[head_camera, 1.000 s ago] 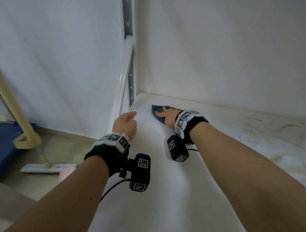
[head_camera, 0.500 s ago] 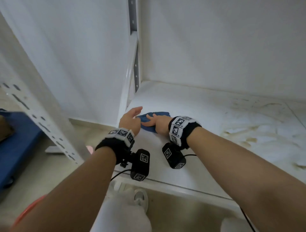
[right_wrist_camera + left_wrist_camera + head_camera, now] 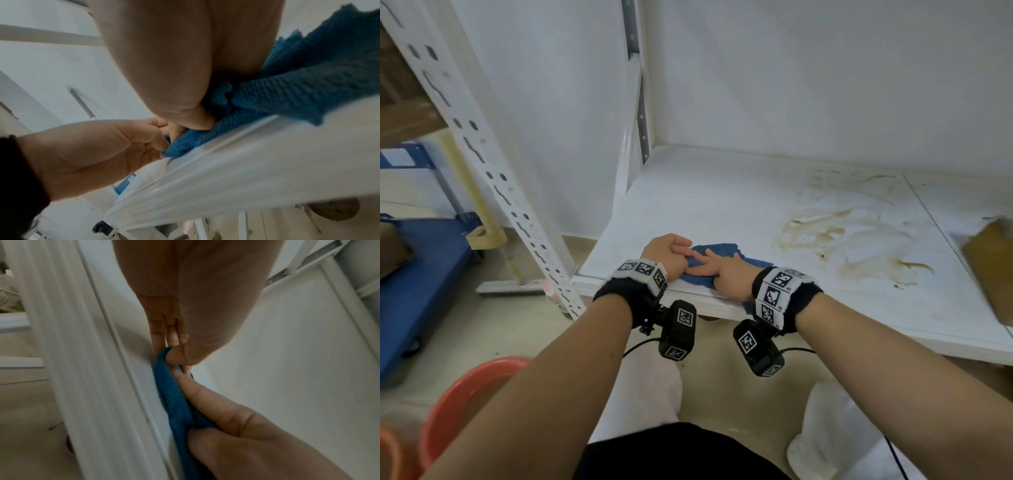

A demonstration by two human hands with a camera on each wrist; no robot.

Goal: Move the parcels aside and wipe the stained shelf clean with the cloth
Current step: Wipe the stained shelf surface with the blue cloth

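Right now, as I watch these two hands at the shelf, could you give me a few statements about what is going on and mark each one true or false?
1. The cloth is blue. True.
2. Both the left hand and the right hand touch the cloth. True.
3. The cloth lies on top of the brown stains. False: the stains lie to its right, uncovered.
4. The cloth sits at the back of the shelf. False: it is at the front edge.
5. A brown parcel lies at the shelf's right. True.
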